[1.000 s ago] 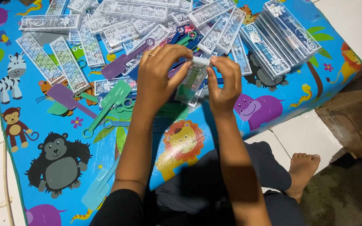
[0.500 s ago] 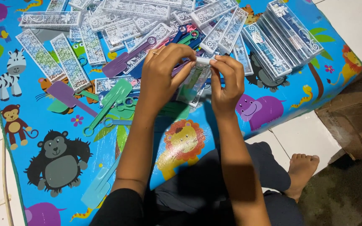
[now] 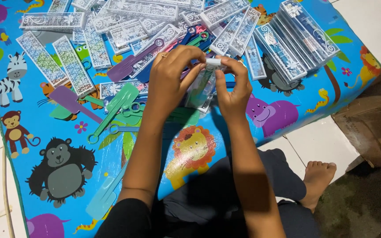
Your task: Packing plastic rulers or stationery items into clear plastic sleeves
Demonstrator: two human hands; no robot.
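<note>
My left hand (image 3: 169, 78) and my right hand (image 3: 233, 88) meet over a blue play mat (image 3: 45, 119) printed with cartoon animals. Together they grip a clear plastic packet (image 3: 201, 86) with a green flat item inside; both sets of fingertips pinch its white top end. Green paddle-shaped plastic pieces (image 3: 120, 103) lie just left of my left hand. A purple paddle piece (image 3: 69, 99) lies further left.
Several clear patterned boxes (image 3: 73, 66) are scattered across the mat's far side, and a stack of them (image 3: 296, 37) stands at the right. White floor tiles (image 3: 323, 141) border the mat. A bare foot (image 3: 318, 178) rests at the lower right, beside brown cardboard (image 3: 375, 123).
Both hands have stayed together on the packet. The fingers shifted slightly at its top end, and the view has moved a little.
</note>
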